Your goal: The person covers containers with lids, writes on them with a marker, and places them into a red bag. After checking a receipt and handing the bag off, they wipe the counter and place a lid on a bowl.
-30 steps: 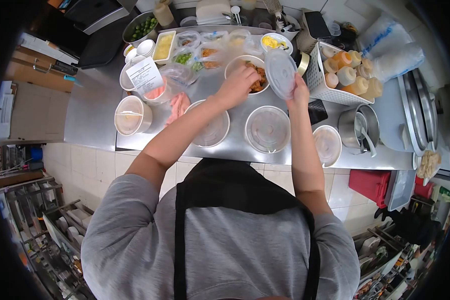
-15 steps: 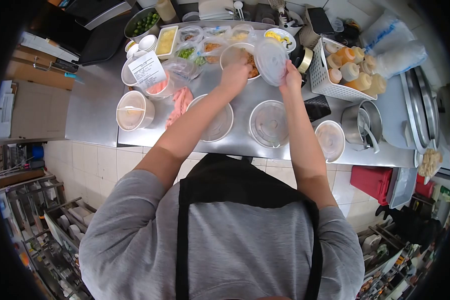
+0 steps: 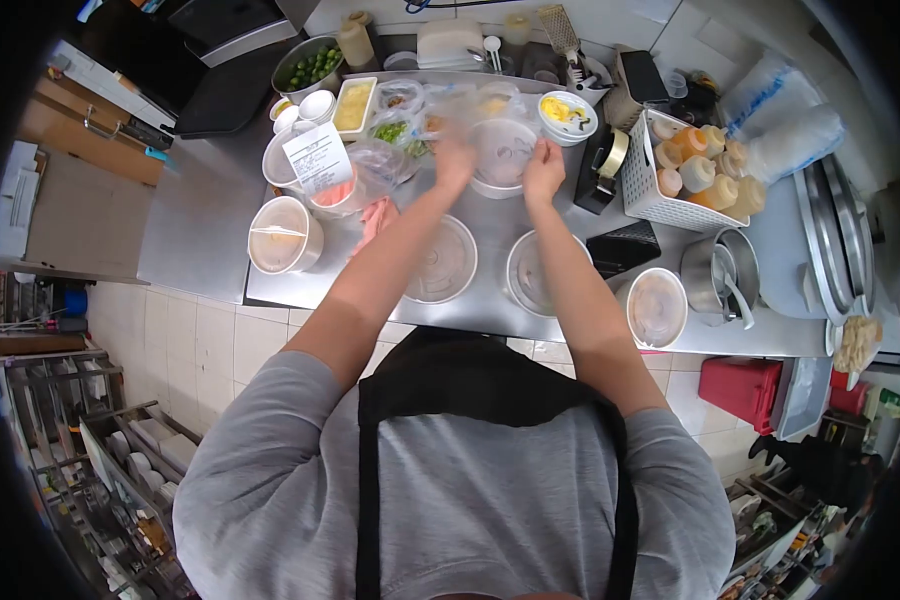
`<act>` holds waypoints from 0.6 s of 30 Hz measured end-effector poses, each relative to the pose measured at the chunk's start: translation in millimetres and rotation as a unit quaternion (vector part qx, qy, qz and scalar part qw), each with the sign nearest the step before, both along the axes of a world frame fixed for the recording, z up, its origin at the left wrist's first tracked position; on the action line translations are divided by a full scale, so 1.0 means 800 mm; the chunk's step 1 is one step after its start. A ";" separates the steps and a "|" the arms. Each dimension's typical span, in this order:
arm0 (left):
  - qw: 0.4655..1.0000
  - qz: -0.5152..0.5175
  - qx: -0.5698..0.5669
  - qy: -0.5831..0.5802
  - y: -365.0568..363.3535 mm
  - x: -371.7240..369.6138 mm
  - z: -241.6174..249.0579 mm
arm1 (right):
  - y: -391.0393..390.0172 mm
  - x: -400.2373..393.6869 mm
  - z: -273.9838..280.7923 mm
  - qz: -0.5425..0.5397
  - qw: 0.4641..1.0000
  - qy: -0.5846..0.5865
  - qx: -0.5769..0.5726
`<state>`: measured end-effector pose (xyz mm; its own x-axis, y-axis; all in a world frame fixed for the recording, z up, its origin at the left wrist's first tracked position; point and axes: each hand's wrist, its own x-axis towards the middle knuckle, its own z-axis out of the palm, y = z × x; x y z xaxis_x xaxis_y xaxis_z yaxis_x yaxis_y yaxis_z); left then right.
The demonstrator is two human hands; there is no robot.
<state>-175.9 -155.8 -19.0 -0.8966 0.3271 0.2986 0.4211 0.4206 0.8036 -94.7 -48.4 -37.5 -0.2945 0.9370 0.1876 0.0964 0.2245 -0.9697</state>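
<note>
A clear plastic lid (image 3: 502, 150) lies over a round white bowl (image 3: 494, 188) near the back of the steel counter. My right hand (image 3: 544, 172) grips the lid's right edge with its fingertips. Motion blurs my left hand (image 3: 454, 165) at the bowl's left side, so its fingers are not distinct. Closer to me, my forearms partly cover two lidded bowls, one on the left (image 3: 444, 262) and one on the right (image 3: 532, 275). Bags of chopped food, one with greens (image 3: 392, 132), sit left of the bowl. A small tub of yellow food (image 3: 567, 117) stands behind my right hand.
At right stand a white basket of sauce bottles (image 3: 698, 165), a tape dispenser (image 3: 602, 170), a steel pot (image 3: 718, 275) and another lidded bowl (image 3: 657, 308). On the left are a lidded tub (image 3: 285, 236), a paper receipt (image 3: 317, 158) and a pink cloth (image 3: 373, 222).
The lid, held tilted beside the bowl earlier, now lies over it. My left hand has come out of the bowl to its left side. The view has shifted slightly.
</note>
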 end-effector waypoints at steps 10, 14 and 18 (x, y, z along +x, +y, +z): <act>0.995 0.027 0.012 0.090 0.014 -0.006 -0.017 | 0.005 -0.016 0.003 0.030 0.968 -0.162 0.192; 0.993 0.012 0.028 0.116 0.010 -0.013 -0.033 | 0.015 -0.001 -0.003 0.104 0.942 -0.203 0.247; 0.995 -0.080 -0.052 0.033 -0.002 -0.015 -0.033 | 0.030 0.022 0.005 0.202 0.929 -0.211 0.226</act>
<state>-187.9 -157.3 -45.3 -0.8104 0.4960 0.3119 0.5395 0.4240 0.7275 -76.8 -24.6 -33.5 -0.7420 0.5875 0.3230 0.2653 0.6998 -0.6632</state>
